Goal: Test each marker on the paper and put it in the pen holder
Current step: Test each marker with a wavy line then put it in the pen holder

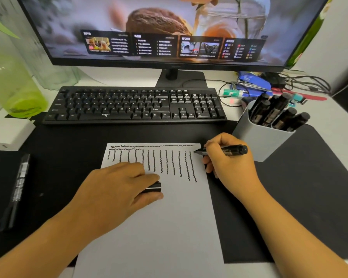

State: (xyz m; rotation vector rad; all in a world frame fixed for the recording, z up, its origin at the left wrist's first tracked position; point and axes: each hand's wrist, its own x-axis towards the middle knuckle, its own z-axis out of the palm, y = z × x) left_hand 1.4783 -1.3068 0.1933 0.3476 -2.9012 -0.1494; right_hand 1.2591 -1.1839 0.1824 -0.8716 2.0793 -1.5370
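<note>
We read "aigo" on the keyboard [137,105] beyond our hands, plus "Shift", "Alt", "Ctrl" on its keys; print on the monitor [169,45] and the marker [16,189] left of our left hand is illegible

1. The pen holder [263,137] stands just right of the paper [159,227]; markers [277,115] crowd its opening.
2. The keyboard [135,105] blocks the far side.
3. The black mat [289,207] on the right lies bare.
4. One loose marker [16,189] lies on the left.
</note>
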